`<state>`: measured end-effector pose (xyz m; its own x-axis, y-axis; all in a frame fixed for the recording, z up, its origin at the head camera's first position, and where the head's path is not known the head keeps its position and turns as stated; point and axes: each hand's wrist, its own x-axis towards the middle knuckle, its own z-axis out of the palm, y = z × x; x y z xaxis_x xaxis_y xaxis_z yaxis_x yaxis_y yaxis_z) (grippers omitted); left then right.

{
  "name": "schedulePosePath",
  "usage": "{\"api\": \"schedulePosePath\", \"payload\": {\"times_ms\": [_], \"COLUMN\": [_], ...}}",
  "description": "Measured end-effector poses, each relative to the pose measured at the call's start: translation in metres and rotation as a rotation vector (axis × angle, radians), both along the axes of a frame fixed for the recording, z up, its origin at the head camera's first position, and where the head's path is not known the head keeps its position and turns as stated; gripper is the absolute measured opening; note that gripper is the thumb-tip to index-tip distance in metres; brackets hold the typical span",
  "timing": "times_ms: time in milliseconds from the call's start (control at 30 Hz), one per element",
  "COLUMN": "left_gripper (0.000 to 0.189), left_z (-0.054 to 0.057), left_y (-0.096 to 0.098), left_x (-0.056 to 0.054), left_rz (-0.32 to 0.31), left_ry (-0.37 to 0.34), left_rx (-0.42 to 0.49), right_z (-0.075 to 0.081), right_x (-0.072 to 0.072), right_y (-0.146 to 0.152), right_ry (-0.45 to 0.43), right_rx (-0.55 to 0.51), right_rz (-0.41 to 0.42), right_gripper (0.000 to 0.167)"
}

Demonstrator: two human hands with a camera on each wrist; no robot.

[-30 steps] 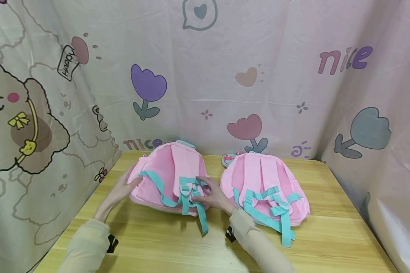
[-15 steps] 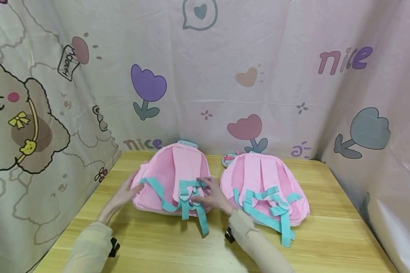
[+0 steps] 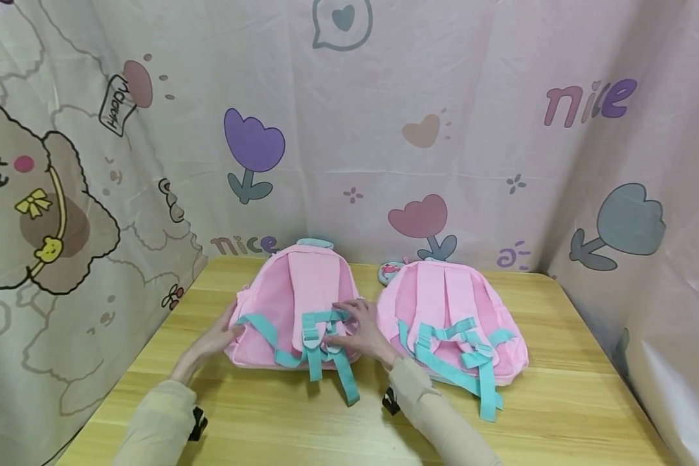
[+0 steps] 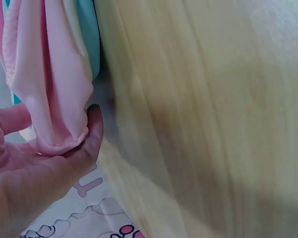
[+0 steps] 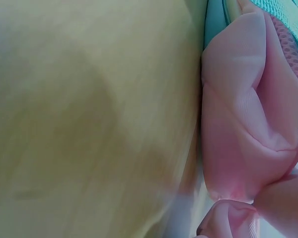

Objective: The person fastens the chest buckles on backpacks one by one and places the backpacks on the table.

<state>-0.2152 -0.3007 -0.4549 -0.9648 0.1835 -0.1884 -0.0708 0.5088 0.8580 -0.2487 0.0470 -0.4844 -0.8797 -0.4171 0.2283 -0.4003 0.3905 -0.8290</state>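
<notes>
A pink backpack with turquoise straps stands on the table, its back panel and padded shoulder straps facing me. My left hand grips its left side. In the left wrist view, the thumb and fingers of that hand curl round a fold of pink fabric. At the right side my right hand holds the same backpack, its thumb in front by the strap buckles. The right wrist view shows the pink side close up, part of the hand at the lower corner.
A second pink backpack with turquoise straps stands close on the right, a round charm at its top left. Both rest on a wooden table, with a printed curtain behind and along the sides.
The left backpack has straightened from a tilt, its lower left corner coming down and slightly right. My left hand has moved with it; the right hand has barely moved.
</notes>
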Motion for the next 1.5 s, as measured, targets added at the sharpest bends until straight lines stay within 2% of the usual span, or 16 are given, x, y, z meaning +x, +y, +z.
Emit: {"api": "schedulePosePath", "payload": {"times_ms": [300,500,733,900,1000,1100,1300,1433,1500], "left_gripper": [0.077,0.073,0.069,0.071,0.072,0.073,0.062,0.055,0.054], "left_z": [0.003,-0.002,-0.015,-0.014,-0.01,-0.004,0.014,0.019,0.02], "left_y": [0.009,0.018,0.019,0.014,0.012,0.018,0.044,0.064,0.072], "left_x": [-0.002,-0.01,-0.014,-0.012,-0.009,-0.009,-0.011,-0.012,-0.012], "left_rz": [-0.008,0.002,0.091,0.073,0.046,0.039,0.096,0.01,-0.041], "left_ry": [0.011,0.032,-0.001,-0.03,-0.038,0.034,0.267,0.351,0.363], "left_rx": [-0.053,-0.067,0.012,0.07,0.054,-0.02,-0.267,-0.234,-0.189], "right_z": [0.002,0.004,0.005,0.006,0.005,0.005,0.005,0.005,0.005], "right_x": [0.0,0.0,-0.001,-0.002,-0.002,-0.002,-0.001,-0.001,-0.001], "right_y": [0.004,0.005,0.002,0.002,0.002,0.001,0.001,0.0,0.0], "right_ry": [0.014,0.017,0.018,-0.01,-0.022,-0.02,-0.009,0.012,0.028], "right_rx": [-0.04,-0.027,-0.012,-0.035,-0.047,-0.05,-0.048,-0.049,-0.046], "right_rz": [-0.016,-0.029,0.013,0.016,0.024,0.027,0.02,0.015,0.009], "right_gripper": [0.065,0.064,0.069,0.069,0.069,0.069,0.07,0.071,0.071]}}
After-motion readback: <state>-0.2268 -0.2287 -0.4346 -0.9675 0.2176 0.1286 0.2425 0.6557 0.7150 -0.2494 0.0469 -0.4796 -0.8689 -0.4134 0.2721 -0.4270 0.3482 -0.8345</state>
